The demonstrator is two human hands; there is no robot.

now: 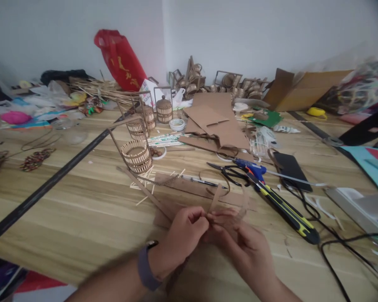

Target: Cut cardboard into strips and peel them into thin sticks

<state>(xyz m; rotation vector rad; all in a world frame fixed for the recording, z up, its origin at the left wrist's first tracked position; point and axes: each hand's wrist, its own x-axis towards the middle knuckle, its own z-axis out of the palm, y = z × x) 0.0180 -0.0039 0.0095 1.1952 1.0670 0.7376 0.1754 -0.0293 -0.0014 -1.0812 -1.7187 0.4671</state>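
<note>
My left hand [189, 230], with a dark band at the wrist, is closed, its fingertips pinched together. Meeting it at the fingertips, my right hand [244, 243] is also closed. Between them is a thin brown cardboard strip [216, 197], whose end sticks up above the fingers; another curled strip [244, 202] rises by the right hand. The fingers hide the part being pinched. Just beyond lie flat cardboard pieces [195, 188], a pen [201, 181] and pale sticks [143, 184]. A small handled basket of sticks and cardboard [136, 157] stands to the left.
To the right are black scissors [236, 173], a blue glue gun [255, 168], a yellow-black utility knife [286, 209], a black phone [292, 171] and cables [327, 260]. Cardboard sheets [211, 105], several more baskets [164, 110], a red bag [121, 61] and a carton [302, 90] stand farther back.
</note>
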